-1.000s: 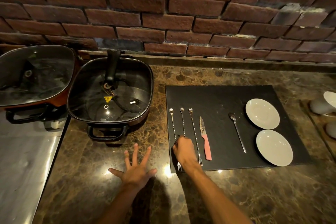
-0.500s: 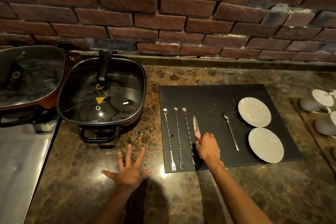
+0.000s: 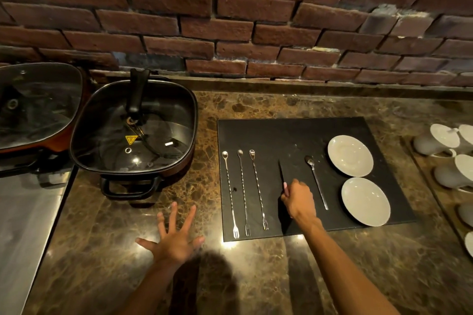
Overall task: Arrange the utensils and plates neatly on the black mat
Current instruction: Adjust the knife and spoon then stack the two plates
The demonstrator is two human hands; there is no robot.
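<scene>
The black mat (image 3: 294, 135) lies on the marble counter. Three long twisted spoon-forks (image 3: 244, 190) lie side by side on its left part. My right hand (image 3: 298, 198) grips the pink handle of a small knife (image 3: 281, 170), whose blade points away from me, edge-on. Right of it lies a steel spoon (image 3: 316, 181). Two white plates sit at the mat's right side, one farther (image 3: 350, 155) and one nearer (image 3: 365, 201). My left hand (image 3: 174, 238) rests flat on the counter left of the mat, fingers spread.
A black square electric pot with a glass lid (image 3: 133, 133) stands left of the mat, and a second lidded pan (image 3: 35, 107) sits at the far left. White cups (image 3: 440, 140) sit on a tray at the right. A brick wall (image 3: 230, 20) closes the back.
My right hand left the spoon-forks, took the knife by its handle and shifted it rightward toward the spoon, turning the blade on edge. The left hand stayed put.
</scene>
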